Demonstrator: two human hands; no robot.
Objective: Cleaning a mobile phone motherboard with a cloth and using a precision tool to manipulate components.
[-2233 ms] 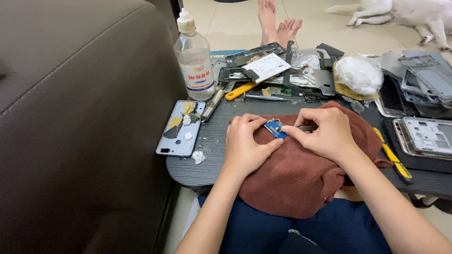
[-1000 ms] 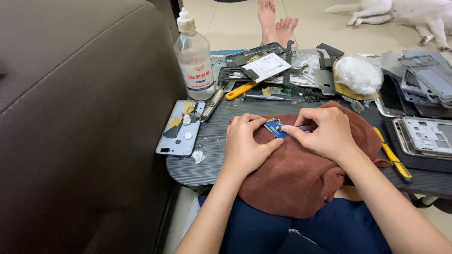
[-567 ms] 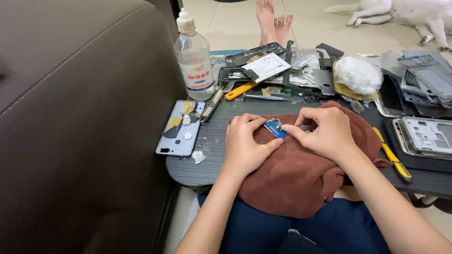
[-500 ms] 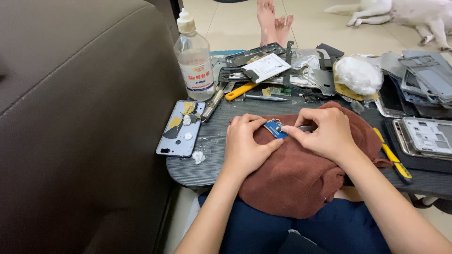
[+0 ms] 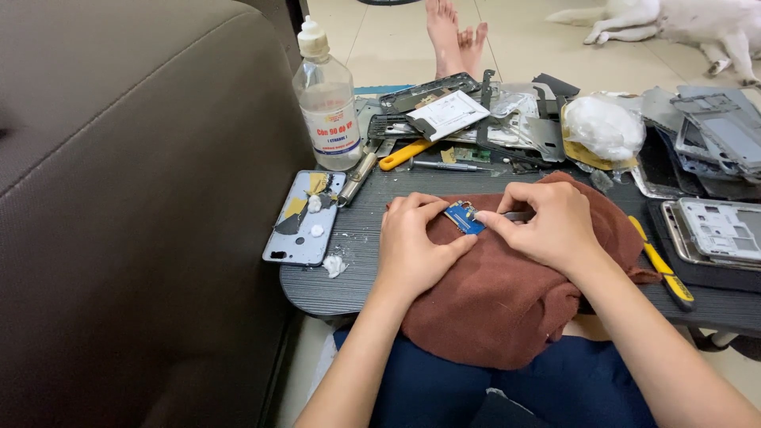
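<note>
While both hands meet over a brown cloth (image 5: 507, 293), a small blue circuit board (image 5: 462, 217) sits pinched between their fingertips.

At far left on the dark table (image 5: 357, 277) lies a phone back cover (image 5: 305, 218), a clear bottle (image 5: 326, 99) standing beyond it. The left hand (image 5: 412, 250) presses on the cloth, its thumb and forefinger closed narrowly on the board's near-left edge. The right hand (image 5: 551, 226) grips a slim metal tool (image 5: 517, 215) in tight fingers, its tip touching the board's right end. A yellow-handled tool (image 5: 662, 265) lies further right.

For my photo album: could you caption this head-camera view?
Left hand steadies a small blue circuit board on a brown cloth while right hand works it with tweezers.
</note>
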